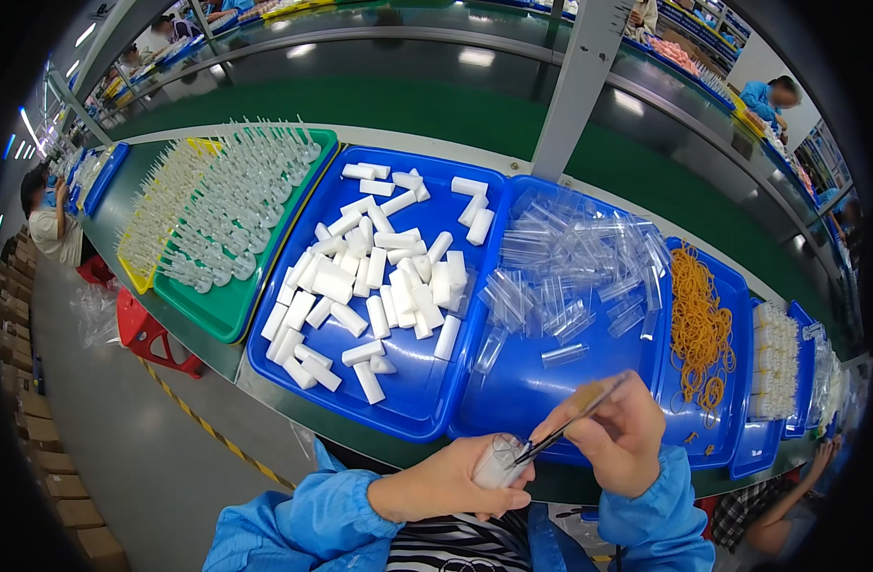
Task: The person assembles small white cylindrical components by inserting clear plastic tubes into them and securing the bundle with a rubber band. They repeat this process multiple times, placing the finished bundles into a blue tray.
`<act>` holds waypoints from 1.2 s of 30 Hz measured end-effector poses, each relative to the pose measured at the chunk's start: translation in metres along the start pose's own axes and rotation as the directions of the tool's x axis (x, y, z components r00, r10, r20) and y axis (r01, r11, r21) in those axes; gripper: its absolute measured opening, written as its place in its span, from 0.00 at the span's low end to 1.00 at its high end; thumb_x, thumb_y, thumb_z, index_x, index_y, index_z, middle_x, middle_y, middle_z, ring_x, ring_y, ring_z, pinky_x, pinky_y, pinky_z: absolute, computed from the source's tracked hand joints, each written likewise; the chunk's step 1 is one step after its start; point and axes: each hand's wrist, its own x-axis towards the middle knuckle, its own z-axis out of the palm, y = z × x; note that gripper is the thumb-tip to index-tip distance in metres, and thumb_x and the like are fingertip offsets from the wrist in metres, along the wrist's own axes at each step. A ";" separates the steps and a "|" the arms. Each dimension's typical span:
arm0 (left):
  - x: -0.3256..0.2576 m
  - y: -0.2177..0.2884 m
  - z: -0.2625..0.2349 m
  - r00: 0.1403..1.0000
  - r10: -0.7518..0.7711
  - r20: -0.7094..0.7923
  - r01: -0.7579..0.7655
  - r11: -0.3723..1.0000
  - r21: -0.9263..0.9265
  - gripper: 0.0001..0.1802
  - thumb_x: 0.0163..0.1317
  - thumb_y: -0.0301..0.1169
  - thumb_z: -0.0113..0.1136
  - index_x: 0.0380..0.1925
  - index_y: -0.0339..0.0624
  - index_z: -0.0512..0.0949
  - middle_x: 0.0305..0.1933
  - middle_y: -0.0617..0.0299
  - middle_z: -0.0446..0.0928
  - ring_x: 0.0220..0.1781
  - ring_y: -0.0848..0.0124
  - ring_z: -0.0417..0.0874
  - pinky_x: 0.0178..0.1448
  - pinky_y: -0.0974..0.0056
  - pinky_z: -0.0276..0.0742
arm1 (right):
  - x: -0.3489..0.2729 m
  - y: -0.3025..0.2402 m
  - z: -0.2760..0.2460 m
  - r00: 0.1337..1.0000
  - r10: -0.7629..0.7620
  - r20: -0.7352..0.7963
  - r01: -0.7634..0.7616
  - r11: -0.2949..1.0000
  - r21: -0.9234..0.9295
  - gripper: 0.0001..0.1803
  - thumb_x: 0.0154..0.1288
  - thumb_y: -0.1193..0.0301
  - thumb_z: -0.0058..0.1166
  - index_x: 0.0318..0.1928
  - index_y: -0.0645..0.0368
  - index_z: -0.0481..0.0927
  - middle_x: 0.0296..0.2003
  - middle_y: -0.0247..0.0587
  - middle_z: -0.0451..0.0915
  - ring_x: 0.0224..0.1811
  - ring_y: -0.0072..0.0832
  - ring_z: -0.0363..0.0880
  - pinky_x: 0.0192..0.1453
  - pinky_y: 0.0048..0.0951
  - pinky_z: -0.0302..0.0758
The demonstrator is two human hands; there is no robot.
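My left hand (pixel 431 488) is closed around a short clear plastic tube (pixel 498 465) with white material inside, tilted toward the right. My right hand (pixel 627 434) grips dark tweezers (pixel 562 426), whose tips reach the upper end of the tube. Both hands are close together over the table's near edge, just below a blue tray (pixel 551 381) of loose clear plastic tubes (pixel 575 234). In the blue tray to its left lie many white cylinders (pixel 398 286), apparently foam. Orange rubber bands (pixel 700 319) are heaped in the blue tray on the right.
At the left, a green tray (pixel 207 315) carries rows of clear stemmed pieces (pixel 250 205); a yellow tray (pixel 136 272) is beside it. White pieces (pixel 773 362) stand at the far right. A metal post (pixel 575 95) rises behind the trays. A red stool (pixel 150 329) stands left. Other people work nearby.
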 end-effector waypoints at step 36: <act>0.003 -0.007 0.003 0.947 0.235 -0.218 -0.111 0.879 0.464 0.22 0.59 0.31 0.74 0.48 0.37 0.74 0.39 0.65 0.78 0.36 0.80 0.79 0.38 0.74 0.78 | 0.002 -0.007 -0.001 0.994 0.075 -0.077 -0.082 0.991 -0.104 0.12 0.68 0.78 0.61 0.44 0.66 0.70 0.39 0.49 0.85 0.42 0.29 0.86 0.49 0.32 0.83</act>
